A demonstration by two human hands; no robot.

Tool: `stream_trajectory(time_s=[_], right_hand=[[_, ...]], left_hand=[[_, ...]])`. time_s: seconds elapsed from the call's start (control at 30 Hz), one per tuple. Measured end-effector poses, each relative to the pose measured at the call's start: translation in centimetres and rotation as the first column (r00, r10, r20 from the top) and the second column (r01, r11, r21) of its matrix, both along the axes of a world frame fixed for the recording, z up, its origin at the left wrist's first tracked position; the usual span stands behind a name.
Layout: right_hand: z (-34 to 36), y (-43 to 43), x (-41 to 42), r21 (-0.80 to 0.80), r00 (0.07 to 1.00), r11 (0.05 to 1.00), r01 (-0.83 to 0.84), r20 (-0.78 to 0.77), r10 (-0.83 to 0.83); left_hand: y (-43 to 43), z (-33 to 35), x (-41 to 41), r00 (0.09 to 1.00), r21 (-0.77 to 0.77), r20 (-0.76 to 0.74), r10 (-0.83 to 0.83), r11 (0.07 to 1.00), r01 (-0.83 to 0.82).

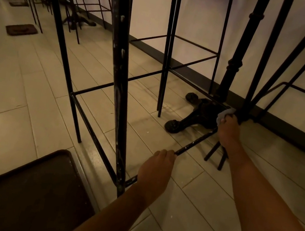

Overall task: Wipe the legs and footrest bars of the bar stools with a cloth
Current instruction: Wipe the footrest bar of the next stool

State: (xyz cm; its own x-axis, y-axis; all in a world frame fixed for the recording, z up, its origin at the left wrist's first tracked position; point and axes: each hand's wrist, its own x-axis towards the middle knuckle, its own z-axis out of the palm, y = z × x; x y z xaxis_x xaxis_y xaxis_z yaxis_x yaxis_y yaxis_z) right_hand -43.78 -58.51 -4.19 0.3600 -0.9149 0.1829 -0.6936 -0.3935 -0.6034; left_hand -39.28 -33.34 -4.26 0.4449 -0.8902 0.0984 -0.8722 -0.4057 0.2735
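The fingers [225,120] of the right hand [227,133] bunch round the cloth [224,113], pressing it low where the footrest bar [193,143] meets a stool leg [250,99], beside the iron table base [192,116]. The left hand [156,168] grips the bar's near end, steadying the stool. That's corner-wiping, I'd say; next comes a firm drag back along the bar.

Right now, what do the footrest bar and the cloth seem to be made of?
The footrest bar: likely metal, painted black; thin, with pale chips in the paint. The cloth: looks like soft fabric, pale blue, bunched in the right hand.
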Motion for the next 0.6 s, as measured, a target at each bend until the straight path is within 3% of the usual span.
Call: stream_trajectory(time_s=[0.23, 0.4, 0.6], right_hand=[[0.1, 0.2, 0.6, -0.003, 0.982, 0.999, 0.033, -0.186, -0.033], [0.2, -0.3, 0.7, 0.089, 0.991, 0.996, 0.03, -0.133, -0.018], [0.4, 1.3, 0.4, 0.081, 0.99, 0.996, 0.02, -0.14, -0.009]], left_hand=[[0.0, 0.0, 0.1, 1.0, -0.023, 0.006, -0.005, 1.0, 0.005], [0.0, 0.0, 0.1, 0.999, 0.022, 0.015, -0.035, 0.999, 0.035], [-0.1, 0.1, 0.0, 1.0, 0.011, 0.005, -0.017, 1.0, 0.017]])
